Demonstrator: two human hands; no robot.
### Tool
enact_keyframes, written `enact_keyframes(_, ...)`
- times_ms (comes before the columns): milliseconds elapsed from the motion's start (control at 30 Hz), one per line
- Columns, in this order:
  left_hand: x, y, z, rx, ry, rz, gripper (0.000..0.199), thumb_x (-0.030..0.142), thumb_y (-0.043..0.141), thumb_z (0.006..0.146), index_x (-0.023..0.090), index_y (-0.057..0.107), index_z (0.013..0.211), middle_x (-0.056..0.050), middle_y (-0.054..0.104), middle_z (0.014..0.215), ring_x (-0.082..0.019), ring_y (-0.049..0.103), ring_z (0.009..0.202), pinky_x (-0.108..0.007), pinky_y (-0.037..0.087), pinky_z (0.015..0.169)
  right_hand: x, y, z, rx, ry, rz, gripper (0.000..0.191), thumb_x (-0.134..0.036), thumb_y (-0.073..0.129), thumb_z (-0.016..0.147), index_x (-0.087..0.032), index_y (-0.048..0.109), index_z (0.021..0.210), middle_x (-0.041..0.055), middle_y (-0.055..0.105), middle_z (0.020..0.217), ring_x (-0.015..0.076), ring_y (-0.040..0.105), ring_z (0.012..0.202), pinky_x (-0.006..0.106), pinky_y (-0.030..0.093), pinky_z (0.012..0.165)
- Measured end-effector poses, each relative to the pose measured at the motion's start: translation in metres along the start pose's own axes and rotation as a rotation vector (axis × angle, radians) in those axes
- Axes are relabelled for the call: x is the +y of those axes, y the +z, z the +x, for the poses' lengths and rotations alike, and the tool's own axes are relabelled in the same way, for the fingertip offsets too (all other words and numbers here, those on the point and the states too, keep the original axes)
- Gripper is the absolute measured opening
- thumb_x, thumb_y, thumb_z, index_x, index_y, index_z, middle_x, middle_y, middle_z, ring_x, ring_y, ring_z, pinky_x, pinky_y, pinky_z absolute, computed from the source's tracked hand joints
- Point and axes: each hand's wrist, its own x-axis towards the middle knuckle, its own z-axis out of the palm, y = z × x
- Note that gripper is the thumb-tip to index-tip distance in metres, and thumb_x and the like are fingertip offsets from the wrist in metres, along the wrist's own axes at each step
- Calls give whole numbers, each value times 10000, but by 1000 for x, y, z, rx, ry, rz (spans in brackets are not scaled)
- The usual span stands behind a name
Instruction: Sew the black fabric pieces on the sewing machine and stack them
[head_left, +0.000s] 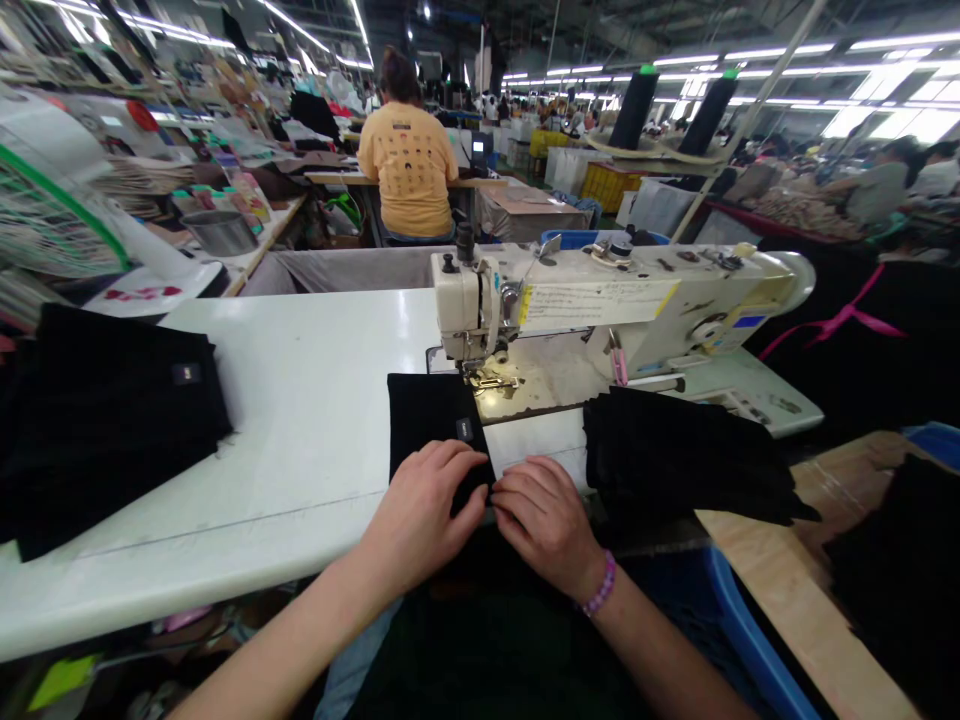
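Observation:
A black fabric piece point(424, 415) with a small dark label point(464, 429) lies flat on the table. Its far right edge is by the needle area of the sewing machine point(476, 320). On the near part of this piece rests my left hand point(431, 505), with bent fingers and the thumb closing on its right edge. My right hand point(551, 520), a beaded bracelet at its wrist, pinches the same edge near the corner. The fingertips of both hands almost meet there. The fabric beneath the fingers is partly hidden.
Stacked black fabric pieces point(127, 410) lie at the left, and more black fabric point(675, 450) at the right. Pink-handled snips point(618, 360) stand by the machine. A fan point(60, 190) is far left, a blue bin point(739, 620) lower right. A person point(409, 150) sits ahead.

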Motion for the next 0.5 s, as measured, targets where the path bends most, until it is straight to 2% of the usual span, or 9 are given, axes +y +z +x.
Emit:
enact_keyframes(67,-10,1,10,10,32,94,374,325,584,936,202,615,1287,-109,647,1298,-296,566,1208,-476,472,992,1,0,0,-42,-27,5,130,-120,542,969,-193,650,973,18,740,918,179,661,973,448,395,1104)
enact_keyframes(133,-19,6,17,-3,75,182,400,352,587,940,209,608,1312,-106,632,1346,-318,531,1270,-513,435,1042,1,0,-1,-63,-42,7,138,-117,538,969,-190,655,969,10,746,909,172,662,973,454,359,1141)
enact_keyframes(300,-29,16,20,-33,88,248,396,362,599,934,219,616,1303,-98,638,1343,-315,537,1254,-506,425,1048,-1,-1,1,-72,-23,20,140,-121,548,952,-190,663,992,17,757,946,180,659,1002,475,319,1177)
enact_keyframes(500,-39,11,32,-48,78,235,388,360,585,942,214,617,1300,-102,626,1354,-303,530,1258,-504,421,1069,6,6,16,-50,21,29,138,-119,571,913,-202,678,938,15,765,926,194,660,988,508,310,1184)
